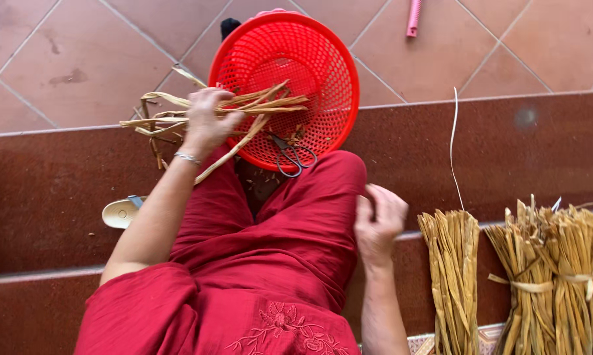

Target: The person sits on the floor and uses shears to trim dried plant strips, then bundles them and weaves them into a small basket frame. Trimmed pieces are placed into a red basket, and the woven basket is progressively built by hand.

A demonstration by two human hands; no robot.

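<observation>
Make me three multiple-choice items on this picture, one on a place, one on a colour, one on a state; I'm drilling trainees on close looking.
1. Where do the scissors lie?
A. in the basket
B. on the sandal
C. among the bundles

2. What colour is the basket?
A. blue
B. red
C. green

3. What is the left hand doing?
A. resting flat on the floor
B. holding scissors
C. gripping a bunch of dry strips

Answers: 1 A, the scissors sit on the basket's lower rim, inside it. 2 B, its mesh is bright red. 3 C, its fingers close around the strips over the basket, while the right hand rests by the knee.
</observation>
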